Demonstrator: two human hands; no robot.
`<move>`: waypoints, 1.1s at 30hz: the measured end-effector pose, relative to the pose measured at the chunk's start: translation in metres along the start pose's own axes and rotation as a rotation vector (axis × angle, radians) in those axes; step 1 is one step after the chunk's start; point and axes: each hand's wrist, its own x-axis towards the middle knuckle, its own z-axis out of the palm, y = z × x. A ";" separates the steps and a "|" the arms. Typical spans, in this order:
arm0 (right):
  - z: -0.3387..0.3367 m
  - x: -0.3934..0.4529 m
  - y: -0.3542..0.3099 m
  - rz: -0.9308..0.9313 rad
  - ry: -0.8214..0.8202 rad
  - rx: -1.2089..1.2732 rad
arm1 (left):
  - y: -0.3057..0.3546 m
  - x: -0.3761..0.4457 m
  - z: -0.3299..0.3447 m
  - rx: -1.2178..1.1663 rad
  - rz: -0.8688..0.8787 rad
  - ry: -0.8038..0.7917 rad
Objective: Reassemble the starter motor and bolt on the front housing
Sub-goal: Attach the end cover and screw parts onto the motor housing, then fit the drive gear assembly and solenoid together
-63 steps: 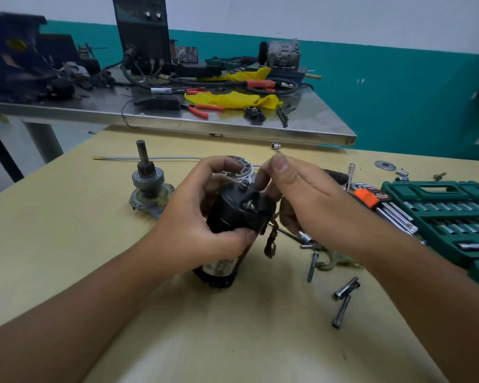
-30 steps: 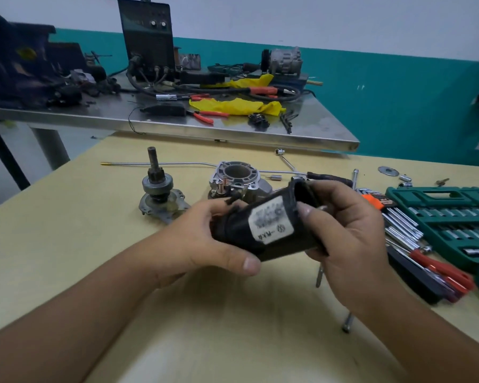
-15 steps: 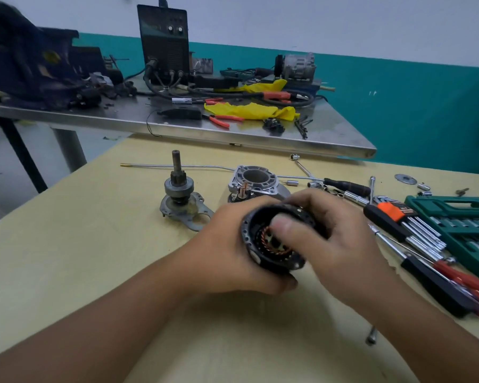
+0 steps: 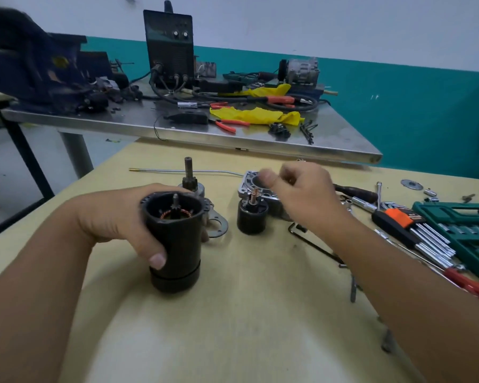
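Observation:
The black starter motor body (image 4: 177, 244) stands upright on the wooden table, open end up, with copper windings and the armature shaft (image 4: 175, 200) visible inside. My left hand (image 4: 116, 219) grips its side. Behind it stands the pinion shaft assembly (image 4: 189, 172) on its metal plate (image 4: 219, 225). To the right lies the silver front housing (image 4: 245, 183) with the black solenoid (image 4: 250, 219) attached. My right hand (image 4: 307, 197) is over the housing, blurred, with curled fingers and its thumb at the ring. Whether it holds anything is unclear.
A green socket set (image 4: 465, 225), a hex key holder (image 4: 426, 239), screwdrivers (image 4: 470, 283) and loose bolts (image 4: 353, 288) lie at the right. A bent Allen key (image 4: 313, 244) lies below my right wrist. A thin rod (image 4: 177, 170) lies behind. A steel workbench (image 4: 233, 139) holds tools.
The motor body, held tilted in both hands before, now stands upright on the table. My right hand has let go of it and moved right to the front housing.

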 end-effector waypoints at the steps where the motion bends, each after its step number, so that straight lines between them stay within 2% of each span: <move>1: 0.005 0.001 0.000 -0.035 -0.086 -0.138 | -0.003 -0.004 -0.004 -0.015 -0.002 0.020; 3: 0.013 0.000 0.002 -0.078 -0.236 -0.356 | -0.008 -0.007 -0.007 -0.044 0.007 0.074; 5: 0.020 -0.005 0.004 -0.089 -0.256 -0.417 | -0.014 -0.006 -0.008 -0.061 0.018 0.129; 9: 0.020 -0.015 0.008 -0.098 -0.190 -0.361 | -0.018 -0.005 -0.010 -0.059 0.028 0.208; 14: 0.008 -0.030 0.004 -0.151 -0.222 -0.347 | -0.027 -0.017 -0.022 -0.032 0.011 0.330; 19: 0.006 -0.027 -0.027 -0.193 -0.162 -0.213 | -0.037 -0.025 -0.029 -0.062 -0.035 0.479; 21: 0.004 -0.010 -0.042 -0.149 -0.168 -0.186 | -0.036 -0.023 -0.028 -0.062 -0.034 0.516; 23: -0.002 0.006 -0.049 -0.060 -0.254 -0.197 | -0.036 -0.021 -0.025 -0.071 -0.029 0.569; 27: -0.004 -0.009 -0.037 0.063 -0.315 -0.200 | -0.037 -0.013 -0.023 -0.094 -0.065 0.812; 31: 0.005 -0.045 -0.025 0.011 -0.428 -0.312 | -0.042 0.007 -0.021 -0.013 -0.108 1.130; 33: 0.004 -0.055 -0.020 -0.009 -0.396 -0.331 | -0.045 0.019 -0.018 0.011 -0.143 1.196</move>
